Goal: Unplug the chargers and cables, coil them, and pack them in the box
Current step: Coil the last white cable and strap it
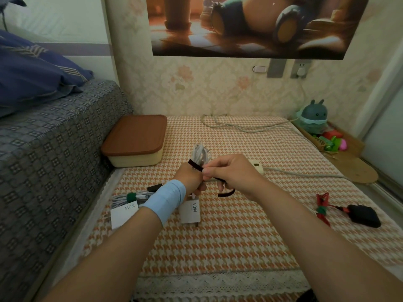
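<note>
You're in the coiling step, right at the tie-off: your left hand (190, 178), centre of the frame, has its fingers wrapped round the white cable coil (200, 154), whose loops stick up above your fist. Your right hand (233, 173), just beside it, pinches the dark strap (195, 165) between thumb and fingers. One end of the strap lies across the bundle and the loose tail curls out below your palm. The 90W charger (190, 211) sits just under your left wrist, and I can't tell whether it rests on the cloth or dangles from the coil. To the lower left, the 120W charger (123, 214) already has its cable bundled under a green tie (130, 196). At the right edge the black charger (364, 215) lies with its red cable (322, 211) bunched and tied too. Next, I'd say, you need to pull that strap snug round the loops and press it closed on itself, keeping your left grip firm so the loops don't spring loose. The box (135, 158) waits at centre left against the bed with its brown lid (135, 134) on, so you'll have to open it before anything goes in. The power strip (258, 167) peeks out behind your right hand, and a grey cord (239, 127) trails across the upper middle, both not yet gathered.
</note>
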`<state>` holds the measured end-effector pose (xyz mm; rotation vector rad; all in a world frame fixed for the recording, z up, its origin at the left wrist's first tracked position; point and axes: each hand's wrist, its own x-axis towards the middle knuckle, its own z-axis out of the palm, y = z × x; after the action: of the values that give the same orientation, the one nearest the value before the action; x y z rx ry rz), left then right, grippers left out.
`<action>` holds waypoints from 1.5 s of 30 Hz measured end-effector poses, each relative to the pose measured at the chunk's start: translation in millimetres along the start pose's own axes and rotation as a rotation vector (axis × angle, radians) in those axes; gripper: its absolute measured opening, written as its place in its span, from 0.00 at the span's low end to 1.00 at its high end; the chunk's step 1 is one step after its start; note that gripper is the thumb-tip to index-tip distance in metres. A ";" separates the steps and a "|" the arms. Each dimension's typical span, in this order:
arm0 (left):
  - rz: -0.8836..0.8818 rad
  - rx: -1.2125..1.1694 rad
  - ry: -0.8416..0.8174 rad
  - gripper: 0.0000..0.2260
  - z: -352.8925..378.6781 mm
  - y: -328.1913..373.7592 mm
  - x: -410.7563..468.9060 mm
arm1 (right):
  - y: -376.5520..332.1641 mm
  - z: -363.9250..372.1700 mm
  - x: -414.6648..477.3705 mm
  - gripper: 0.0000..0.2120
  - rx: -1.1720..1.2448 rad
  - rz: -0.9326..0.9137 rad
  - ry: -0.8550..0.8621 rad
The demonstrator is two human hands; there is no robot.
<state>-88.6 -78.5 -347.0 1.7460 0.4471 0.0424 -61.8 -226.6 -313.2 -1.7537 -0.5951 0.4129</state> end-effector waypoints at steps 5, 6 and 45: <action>0.029 0.123 -0.047 0.11 6.1 3.5 -1.7 | 0.8 5.5 4.9 0.06 -0.070 0.059 0.103; 0.018 0.118 -0.048 0.10 5.0 4.0 -2.0 | 2.6 7.1 6.4 0.07 -0.097 0.071 0.130; 0.081 -0.265 -0.264 0.18 -17.1 -1.9 -8.1 | 36.2 -32.2 9.6 0.03 -0.355 0.187 -0.039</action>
<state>-101.1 -64.8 -343.1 1.4824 0.1683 -0.0688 -29.6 -253.2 -339.5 -2.1559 -0.5587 0.4939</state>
